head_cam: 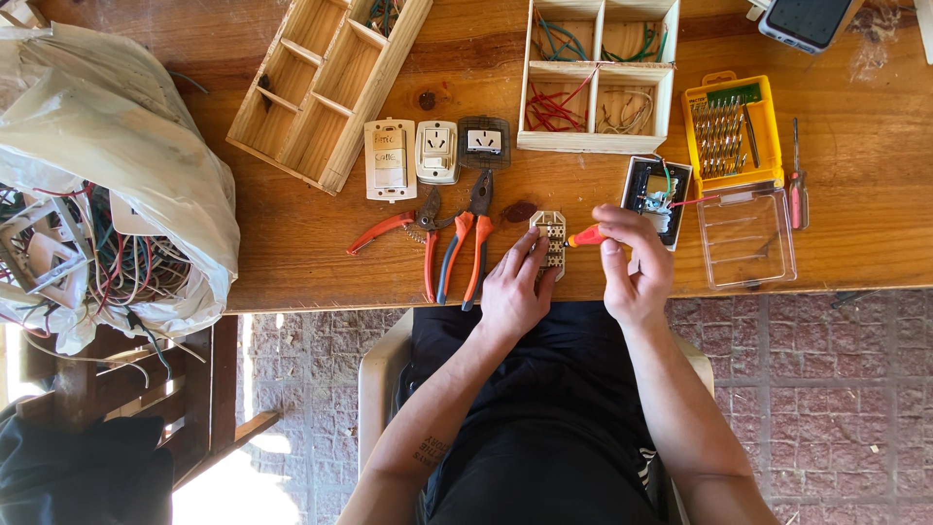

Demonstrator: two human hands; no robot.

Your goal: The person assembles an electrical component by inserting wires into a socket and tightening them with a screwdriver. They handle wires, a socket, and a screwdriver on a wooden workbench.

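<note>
Seat: a pale chair (377, 369) is seen nearest, over a brick floor (826, 389); dark clothing fills the lap.
Left hand (512, 287): palm down at the near table edge, fingers stretched far-right and closed lightly on a small beige block (551, 233), which is pinned to the wooden table (292, 243).
Block: its long axis runs near to far; it lies just beyond the left fingertips and just left of the right hand.
Right hand (634, 262): raised, wrist bent, fingers curled shut round an orange screwdriver (586, 235). Its handle is pinched between thumb and forefinger.
Key relation: the screwdriver points left, across the block's long axis; its tip is at the block's right edge, touching it as far as can be told. The right hand is nearer the tool, the left nearer the block.
Left of block: orange-handled pliers (474, 233) and red-handled cutters (428, 238) are laid side by side, handles toward the near edge.
Right of hand: an opened dark switch housing (641, 185) with a red wire; a clear lid (746, 238); a yellow bit case (731, 131) beyond it; a red small screwdriver (797, 190) further right.
Farther: three wall plates (437, 151) in a row; two wooden divided trays (598, 73), one holding coloured wire offcuts.
Far left: a plastic bag (107, 165) stuffed with tangled wires.
Far right corner: a phone (807, 21).
</note>
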